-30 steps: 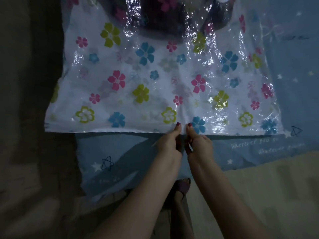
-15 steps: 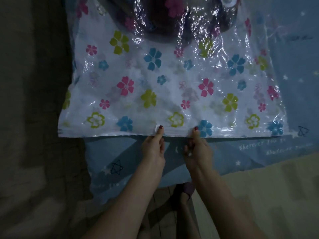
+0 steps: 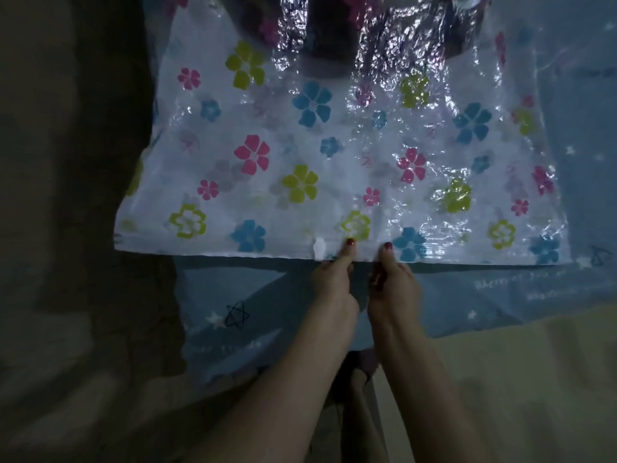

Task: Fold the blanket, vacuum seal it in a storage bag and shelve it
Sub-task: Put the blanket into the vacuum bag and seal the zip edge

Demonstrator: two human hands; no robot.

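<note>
The fingers (image 3: 349,250) of the left hand (image 3: 334,279) pinch the near, open edge of the storage bag (image 3: 300,162), thumb on top with its red-painted nail showing and the other fingers curled beneath the plastic. Just beside it, the right hand (image 3: 394,282) grips the same edge in the same manner, thumb pressed on the seal strip and fingers tucked under. The two hands sit close together, near the middle of the edge, with a narrow gap between them. Both wrists are straight and both bare forearms reach forward from the bottom of the view, running nearly parallel and angling slightly toward each other. A small white slider clip (image 3: 319,247) sits on the seal strip just to the left of the left thumb, apart from it. The bag is clear and crinkled, printed with pink, blue and green flowers, and lies flat on a blue bedsheet (image 3: 233,295) patterned with stars and script. A dark bundle, the blanket (image 3: 334,38), lies inside the bag at its far end, well apart from the hands. A paler cloth surface (image 3: 517,379) lies at lower right.
</note>
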